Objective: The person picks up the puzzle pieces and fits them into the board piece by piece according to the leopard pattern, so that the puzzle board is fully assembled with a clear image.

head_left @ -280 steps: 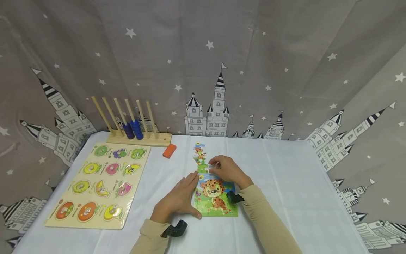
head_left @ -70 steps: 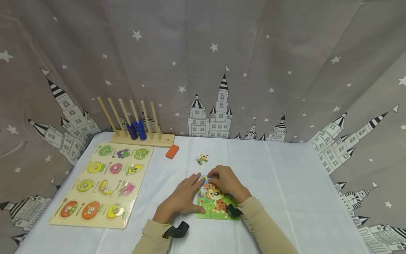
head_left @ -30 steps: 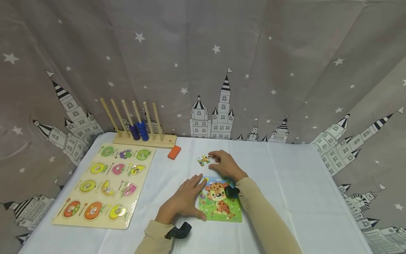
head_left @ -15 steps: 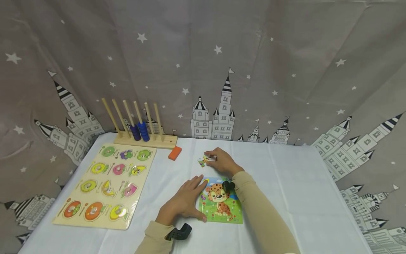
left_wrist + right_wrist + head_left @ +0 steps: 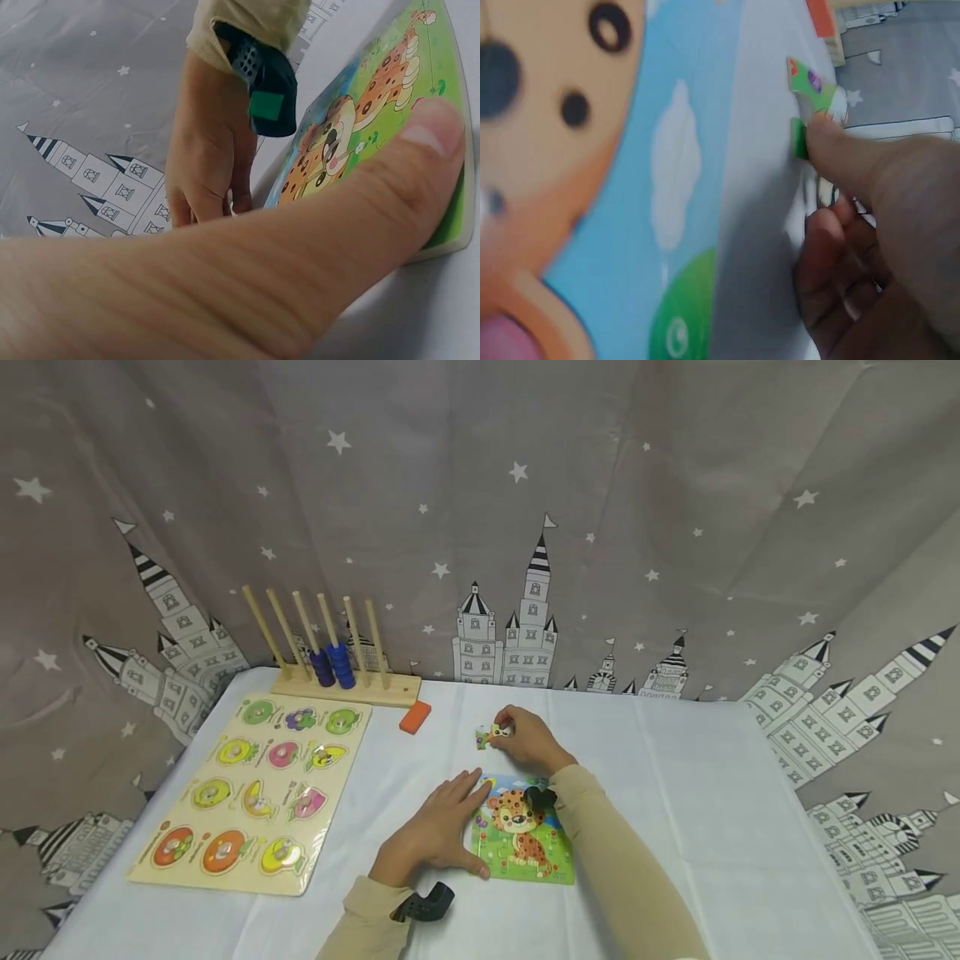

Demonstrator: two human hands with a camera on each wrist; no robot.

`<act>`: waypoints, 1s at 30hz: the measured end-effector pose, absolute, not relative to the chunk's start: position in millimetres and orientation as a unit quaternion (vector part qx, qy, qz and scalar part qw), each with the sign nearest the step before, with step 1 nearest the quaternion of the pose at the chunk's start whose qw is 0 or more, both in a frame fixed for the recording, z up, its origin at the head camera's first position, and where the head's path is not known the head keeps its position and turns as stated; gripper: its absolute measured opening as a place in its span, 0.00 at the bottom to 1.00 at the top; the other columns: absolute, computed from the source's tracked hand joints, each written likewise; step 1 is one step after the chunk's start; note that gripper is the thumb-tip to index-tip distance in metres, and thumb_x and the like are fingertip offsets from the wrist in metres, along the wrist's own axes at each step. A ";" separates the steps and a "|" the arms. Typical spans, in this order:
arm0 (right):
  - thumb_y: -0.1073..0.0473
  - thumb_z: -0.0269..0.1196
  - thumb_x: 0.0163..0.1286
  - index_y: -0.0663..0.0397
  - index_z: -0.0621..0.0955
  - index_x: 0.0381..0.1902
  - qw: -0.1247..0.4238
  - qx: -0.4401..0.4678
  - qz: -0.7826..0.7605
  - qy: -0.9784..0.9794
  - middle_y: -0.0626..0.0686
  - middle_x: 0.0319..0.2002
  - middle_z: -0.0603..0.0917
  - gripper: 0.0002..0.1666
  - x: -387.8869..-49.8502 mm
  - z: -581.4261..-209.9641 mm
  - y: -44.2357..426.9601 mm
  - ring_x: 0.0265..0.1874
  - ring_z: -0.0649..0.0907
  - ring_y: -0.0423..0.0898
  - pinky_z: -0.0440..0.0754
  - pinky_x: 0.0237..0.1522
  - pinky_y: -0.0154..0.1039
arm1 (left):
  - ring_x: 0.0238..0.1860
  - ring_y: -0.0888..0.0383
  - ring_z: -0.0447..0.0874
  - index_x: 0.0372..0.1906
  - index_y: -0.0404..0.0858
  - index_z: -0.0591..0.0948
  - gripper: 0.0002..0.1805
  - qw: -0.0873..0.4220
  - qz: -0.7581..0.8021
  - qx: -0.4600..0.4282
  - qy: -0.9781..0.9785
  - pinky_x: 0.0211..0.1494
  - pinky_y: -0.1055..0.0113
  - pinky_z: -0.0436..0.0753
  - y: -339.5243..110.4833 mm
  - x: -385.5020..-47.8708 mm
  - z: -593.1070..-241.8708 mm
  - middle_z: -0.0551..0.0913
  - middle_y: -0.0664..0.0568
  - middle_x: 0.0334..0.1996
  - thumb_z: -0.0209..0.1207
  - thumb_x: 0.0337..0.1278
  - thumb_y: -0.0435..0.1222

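Observation:
A leopard jigsaw puzzle (image 5: 525,843) lies flat on the white table. My left hand (image 5: 435,827) rests along its left side with fingers extended; in the left wrist view the thumb (image 5: 427,142) lies on the puzzle's edge. Beyond the puzzle's far edge, my right hand (image 5: 532,739) pinches a small jigsaw piece (image 5: 482,737) between thumb and fingers. Close up in the right wrist view, the piece (image 5: 810,82) shows green and purple print, with the thumb over part of it. The fingers hide the rest of the piece.
A wooden board with fruit pieces (image 5: 255,793) lies at the left. Behind it stands a wooden peg rack (image 5: 390,692) with dark blue and purple rings on two pegs. An orange block (image 5: 415,717) lies beside the rack. A grey castle-print curtain (image 5: 637,527) hangs behind the table.
Several loose pieces lay beyond the puzzle earlier; one is there now. My right hand went from the puzzle's far edge to this piece, pinched it and turned it slightly. My left hand stayed.

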State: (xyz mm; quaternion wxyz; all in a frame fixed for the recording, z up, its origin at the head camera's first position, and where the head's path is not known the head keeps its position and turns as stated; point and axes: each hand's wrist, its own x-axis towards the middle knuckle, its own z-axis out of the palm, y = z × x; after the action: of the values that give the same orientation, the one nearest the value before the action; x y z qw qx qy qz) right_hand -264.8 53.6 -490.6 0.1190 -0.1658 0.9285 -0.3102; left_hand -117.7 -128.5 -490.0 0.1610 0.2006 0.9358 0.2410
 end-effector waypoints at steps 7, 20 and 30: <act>0.54 0.68 0.71 0.50 0.82 0.44 0.091 -0.126 -0.392 0.907 0.50 0.40 0.86 0.09 -251.9 -492.3 66.0 0.36 0.83 0.42 0.83 0.44 0.41 | 0.84 0.43 0.45 0.81 0.42 0.58 0.72 0.163 0.239 0.199 0.936 0.85 0.44 0.50 -129.2 -119.7 -490.9 0.49 0.44 0.83 0.80 0.27 0.64; 0.55 0.67 0.72 0.49 0.82 0.46 0.108 -0.138 -0.449 0.876 0.50 0.41 0.87 0.09 -203.3 -478.2 101.9 0.34 0.86 0.41 0.85 0.39 0.41 | 0.84 0.43 0.45 0.81 0.41 0.58 0.72 0.161 0.252 0.191 0.935 0.85 0.44 0.50 -125.5 -117.6 -491.2 0.50 0.44 0.83 0.81 0.26 0.62; 0.58 0.69 0.69 0.53 0.83 0.43 0.168 -0.193 -0.424 0.869 0.47 0.32 0.85 0.08 -162.0 -475.2 100.4 0.27 0.83 0.40 0.81 0.30 0.34 | 0.84 0.42 0.46 0.81 0.39 0.58 0.72 0.155 0.243 0.198 0.937 0.84 0.43 0.52 -126.6 -117.6 -490.3 0.51 0.44 0.83 0.80 0.27 0.63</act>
State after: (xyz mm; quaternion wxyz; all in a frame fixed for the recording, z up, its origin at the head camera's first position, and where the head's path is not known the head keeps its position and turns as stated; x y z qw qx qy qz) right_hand -162.0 100.4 -475.2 0.1682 -0.1927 0.8688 -0.4239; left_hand -117.6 -126.6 -490.3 0.1553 0.1976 0.9369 0.2429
